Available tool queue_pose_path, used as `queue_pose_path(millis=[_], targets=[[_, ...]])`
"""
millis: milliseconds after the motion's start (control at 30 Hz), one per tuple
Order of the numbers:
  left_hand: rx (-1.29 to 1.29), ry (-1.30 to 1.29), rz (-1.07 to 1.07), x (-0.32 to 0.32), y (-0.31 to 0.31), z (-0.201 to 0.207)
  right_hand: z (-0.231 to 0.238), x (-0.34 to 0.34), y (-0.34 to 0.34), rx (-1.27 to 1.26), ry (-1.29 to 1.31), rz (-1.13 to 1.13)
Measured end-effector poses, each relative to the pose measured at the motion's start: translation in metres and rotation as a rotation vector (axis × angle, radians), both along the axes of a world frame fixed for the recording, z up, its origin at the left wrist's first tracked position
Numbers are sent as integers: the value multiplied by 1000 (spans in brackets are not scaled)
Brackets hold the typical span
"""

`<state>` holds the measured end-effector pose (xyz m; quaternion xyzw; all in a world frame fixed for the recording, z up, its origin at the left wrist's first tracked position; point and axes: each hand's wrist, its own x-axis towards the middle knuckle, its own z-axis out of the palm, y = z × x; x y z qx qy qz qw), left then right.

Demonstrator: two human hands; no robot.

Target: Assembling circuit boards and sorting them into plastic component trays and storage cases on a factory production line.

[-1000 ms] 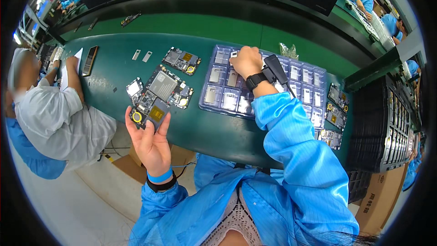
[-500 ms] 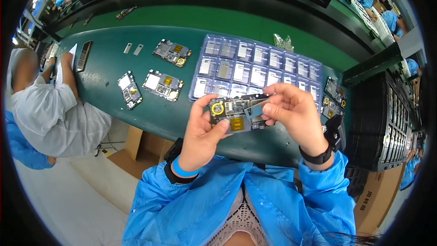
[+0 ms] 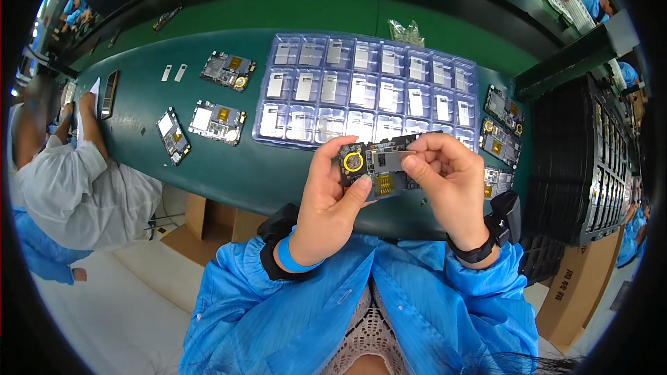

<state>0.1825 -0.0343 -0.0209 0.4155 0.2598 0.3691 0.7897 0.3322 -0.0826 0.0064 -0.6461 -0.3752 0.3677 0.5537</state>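
Note:
My left hand (image 3: 325, 203) is closed on a black circuit board (image 3: 384, 185), with the thumb on its front and the fingers behind. The board carries a yellow-ringed round part and a gold contact patch. Between the thumb and fingers of my right hand (image 3: 450, 175) is a thin grey metal plate (image 3: 393, 161) with a small cutout. This plate lies across the upper middle of the board; whether it is seated cannot be made out. Just beyond both hands is a clear compartment tray (image 3: 261, 107) of similar metal plates.
Left of the tray lie several circuit boards (image 3: 217, 121), two small metal strips (image 3: 180, 72) and a phone (image 3: 109, 94). More boards (image 3: 500, 144) sit at right, beside stacked black trays (image 3: 566, 160). A clear bag (image 3: 406, 32) is behind. Another person (image 3: 83, 180) works at far left.
The metal plate was tilted over the board; now it lies flatter and more in line with it. The whole view has shifted, so the table things appear further left.

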Motion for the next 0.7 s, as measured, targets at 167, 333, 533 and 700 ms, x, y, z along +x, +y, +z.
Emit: queue_pose_path(millis=[167, 333, 533, 700], targets=[[48, 16, -15, 5, -4, 2, -2, 1, -2, 28, 46, -17], [36, 26, -16, 7, -7, 5, -5, 3, -4, 18, 5, -30], [70, 41, -30, 7, -6, 0, -7, 4, -5, 18, 34, -34], [120, 54, -43, 9, -6, -1, -7, 5, -6, 18, 35, -37]])
